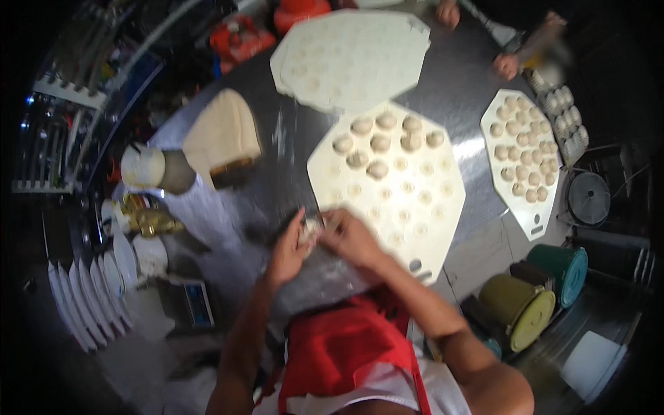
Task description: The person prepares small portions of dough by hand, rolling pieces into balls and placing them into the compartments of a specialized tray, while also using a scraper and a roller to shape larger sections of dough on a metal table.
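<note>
A small, pale, rounded piece of raw dough (310, 232) is held in front of the body, above the near edge of a dark grey metal table (280, 138). It is clasped in the curled fingers and thumb of the left hand (285, 253), while the fingertips of the right hand (354, 241) are placed at its right side; because of blur, it cannot be told whether the dough is pinched by them. Just beyond the right hand, a large cream-coloured board with cut corners and a slotted handle (432, 200) is laid on the table; pale round buns (380, 143) are grouped on its far half, and faint ring marks are seen across the nearer part. It is met at its far end by a white angular board (349, 55). To the right, a narrower white board (517, 214) is covered with more buns. At the left, a thick, smooth slab of beige dough (225, 128) is set on the table, near a white plastic tub (143, 166).
</note>
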Demonstrator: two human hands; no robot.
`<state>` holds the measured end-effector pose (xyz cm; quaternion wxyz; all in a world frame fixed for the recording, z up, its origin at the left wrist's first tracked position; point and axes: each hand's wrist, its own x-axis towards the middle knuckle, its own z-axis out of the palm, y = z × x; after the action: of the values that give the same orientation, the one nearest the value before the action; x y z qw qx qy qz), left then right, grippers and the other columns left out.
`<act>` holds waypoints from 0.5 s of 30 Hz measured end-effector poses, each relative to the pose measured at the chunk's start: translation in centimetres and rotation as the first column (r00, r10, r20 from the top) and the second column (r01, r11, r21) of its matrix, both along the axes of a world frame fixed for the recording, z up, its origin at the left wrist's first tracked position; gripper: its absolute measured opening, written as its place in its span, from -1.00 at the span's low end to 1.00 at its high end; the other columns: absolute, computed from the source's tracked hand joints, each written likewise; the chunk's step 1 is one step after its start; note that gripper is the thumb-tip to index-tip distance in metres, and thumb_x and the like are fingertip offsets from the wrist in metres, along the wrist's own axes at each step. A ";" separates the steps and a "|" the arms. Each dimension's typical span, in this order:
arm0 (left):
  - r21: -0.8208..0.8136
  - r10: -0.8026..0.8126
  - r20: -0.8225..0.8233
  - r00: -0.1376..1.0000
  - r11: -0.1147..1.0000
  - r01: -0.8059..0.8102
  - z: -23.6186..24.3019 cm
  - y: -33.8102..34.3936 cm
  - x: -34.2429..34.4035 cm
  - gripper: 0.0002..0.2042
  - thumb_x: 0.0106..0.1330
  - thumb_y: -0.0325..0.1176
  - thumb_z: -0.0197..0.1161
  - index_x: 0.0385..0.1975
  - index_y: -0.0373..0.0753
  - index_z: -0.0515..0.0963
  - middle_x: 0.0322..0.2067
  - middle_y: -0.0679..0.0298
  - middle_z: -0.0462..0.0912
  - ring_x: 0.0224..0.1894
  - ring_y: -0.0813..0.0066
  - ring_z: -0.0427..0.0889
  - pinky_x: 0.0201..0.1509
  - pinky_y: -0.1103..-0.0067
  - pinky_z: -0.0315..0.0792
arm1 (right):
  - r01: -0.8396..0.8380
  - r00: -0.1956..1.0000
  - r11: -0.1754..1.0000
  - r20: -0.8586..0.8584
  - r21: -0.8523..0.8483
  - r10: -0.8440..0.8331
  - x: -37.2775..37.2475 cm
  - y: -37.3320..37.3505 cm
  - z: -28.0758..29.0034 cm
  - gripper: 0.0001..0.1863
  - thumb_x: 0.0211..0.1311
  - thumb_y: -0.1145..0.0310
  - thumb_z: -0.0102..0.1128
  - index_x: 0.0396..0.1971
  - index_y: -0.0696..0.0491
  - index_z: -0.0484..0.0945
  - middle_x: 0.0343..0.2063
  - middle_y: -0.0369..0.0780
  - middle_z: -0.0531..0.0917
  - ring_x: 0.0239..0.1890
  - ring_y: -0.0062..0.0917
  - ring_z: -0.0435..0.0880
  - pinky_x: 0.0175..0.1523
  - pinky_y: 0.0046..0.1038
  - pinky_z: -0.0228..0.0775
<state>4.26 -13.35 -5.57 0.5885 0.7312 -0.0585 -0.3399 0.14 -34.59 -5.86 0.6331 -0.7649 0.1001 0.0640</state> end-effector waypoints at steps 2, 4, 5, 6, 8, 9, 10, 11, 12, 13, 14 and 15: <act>-0.036 0.038 0.039 0.999 0.999 -0.036 0.5 0.6 0.0 -0.17 0.38 -0.78 0.13 0.65 -0.17 0.04 0.09 0.24 0.52 0.14 0.47 0.59 0.27 0.58 0.44 | -0.041 0.993 0.998 0.110 -0.043 0.046 -0.7 3.5 1.9 -0.73 0.35 0.44 0.41 -0.01 0.15 0.63 -0.11 -0.17 0.68 -0.04 -0.44 0.69 0.08 -0.38 0.53; -0.072 0.051 0.234 0.971 0.997 -0.034 -1.3 3.1 -0.1 -0.29 0.41 -0.69 0.13 0.59 -0.22 0.18 0.13 0.19 0.58 0.15 0.53 0.59 0.27 0.55 0.47 | -0.103 0.983 0.993 0.144 -0.058 0.111 0.2 5.0 5.3 -0.71 0.31 0.48 0.43 0.00 0.13 0.61 -0.12 -0.18 0.68 -0.09 -0.47 0.70 0.03 -0.40 0.56; 0.076 -0.063 0.134 0.989 0.996 0.053 -0.4 3.8 0.1 -0.44 0.48 -0.56 0.14 0.49 -0.26 0.30 0.04 0.20 0.63 0.08 0.54 0.62 0.20 0.53 0.51 | -0.098 0.980 0.992 0.179 0.074 0.083 0.8 5.5 6.0 -0.72 0.31 0.52 0.38 0.00 0.09 0.60 -0.15 -0.19 0.69 -0.16 -0.50 0.70 -0.06 -0.41 0.57; 0.105 -0.145 0.084 0.986 0.985 0.136 0.1 4.7 0.1 -0.57 0.54 -0.44 0.14 0.37 -0.28 0.38 -0.06 0.21 0.67 0.01 0.54 0.64 0.12 0.52 0.53 | -0.046 0.990 0.989 0.142 0.139 0.027 1.1 5.6 6.9 -0.77 0.34 0.54 0.31 -0.04 0.09 0.60 -0.20 -0.19 0.70 -0.22 -0.51 0.71 -0.10 -0.42 0.59; 0.037 -0.284 0.067 0.956 0.959 0.282 0.0 6.3 0.2 -0.68 0.64 -0.19 0.13 0.13 -0.31 0.53 -0.28 0.24 0.71 -0.15 0.53 0.69 -0.03 0.49 0.56 | 0.100 0.987 0.977 0.108 0.188 -0.121 2.1 6.2 4.8 -0.84 0.38 0.42 0.29 -0.11 0.12 0.62 -0.26 -0.17 0.72 -0.23 -0.47 0.72 -0.09 -0.38 0.58; 0.075 -0.288 0.107 0.952 0.957 0.281 -0.2 8.5 -0.1 -0.65 0.62 -0.07 0.17 0.00 -0.30 0.52 -0.35 0.27 0.70 -0.26 0.53 0.69 -0.13 0.49 0.53 | 0.032 0.998 0.999 0.050 -0.030 -0.030 1.8 7.6 5.4 -0.80 0.39 0.33 0.31 -0.15 0.15 0.62 -0.29 -0.15 0.73 -0.24 -0.46 0.72 -0.09 -0.36 0.57; 0.160 -0.343 0.088 0.935 0.932 0.326 0.2 9.3 0.0 -0.68 0.66 -0.15 0.10 0.03 -0.32 0.55 -0.31 0.21 0.69 -0.22 0.43 0.70 -0.04 0.40 0.56 | -0.028 1.000 0.966 -0.009 -0.255 0.026 1.3 8.2 5.8 -0.73 0.39 0.24 0.34 -0.18 0.17 0.63 -0.33 -0.14 0.74 -0.25 -0.44 0.73 -0.09 -0.34 0.57; 0.232 -0.410 0.264 0.873 0.906 0.355 0.7 9.4 0.2 -0.67 0.58 -0.17 0.11 0.08 -0.34 0.54 -0.24 0.01 0.70 -0.13 0.05 0.68 0.03 0.24 0.53 | -0.086 0.995 0.940 -0.073 -0.329 0.066 0.5 9.2 6.7 -0.64 0.39 0.13 0.35 -0.20 0.19 0.63 -0.36 -0.12 0.74 -0.26 -0.43 0.72 -0.09 -0.32 0.56; 0.308 -0.494 0.406 0.769 0.866 0.394 1.0 8.4 0.0 -0.63 0.51 -0.20 0.13 0.12 -0.35 0.53 -0.18 -0.19 0.71 -0.03 -0.34 0.67 0.11 0.07 0.51 | -0.126 0.986 0.905 -0.153 -0.406 0.068 -1.0 9.7 7.4 -0.54 0.39 0.03 0.36 -0.22 0.22 0.63 -0.39 -0.10 0.74 -0.26 -0.42 0.71 -0.09 -0.31 0.54; 0.368 -0.485 0.454 0.747 0.866 0.339 1.9 6.1 -0.8 -0.67 0.46 -0.22 0.13 -0.01 -0.36 0.61 -0.18 -0.22 0.72 -0.01 -0.30 0.68 0.10 0.06 0.54 | -0.005 0.998 0.935 -0.054 -0.355 -0.015 -2.2 9.3 7.8 -0.50 0.38 -0.01 0.37 -0.22 0.23 0.63 -0.38 -0.08 0.75 -0.27 -0.42 0.70 -0.09 -0.31 0.54; 0.347 -0.484 0.459 0.745 0.870 0.351 4.0 4.6 -1.3 -0.67 0.46 -0.22 0.13 -0.01 -0.36 0.61 -0.18 -0.22 0.72 -0.01 -0.30 0.68 0.10 0.06 0.54 | 0.123 0.992 0.950 0.032 -0.288 -0.119 -3.4 8.7 8.0 -0.47 0.37 -0.04 0.38 -0.22 0.25 0.64 -0.38 -0.06 0.75 -0.27 -0.43 0.70 -0.09 -0.32 0.54; 0.352 -0.499 0.519 0.694 0.864 0.359 6.9 3.2 -1.7 -0.70 0.46 -0.24 0.13 -0.07 -0.36 0.63 -0.18 -0.23 0.72 -0.03 -0.25 0.70 0.07 0.07 0.57 | 0.241 0.967 0.952 0.128 -0.190 -0.219 -4.0 7.6 7.6 -0.44 0.32 -0.06 0.42 -0.24 0.26 0.64 -0.38 0.02 0.76 -0.33 -0.32 0.72 -0.13 -0.25 0.56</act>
<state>2.53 -10.12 1.31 0.3574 0.8265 -0.3712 -0.2266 -3.88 -26.98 1.73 0.5587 -0.8113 0.1610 -0.0613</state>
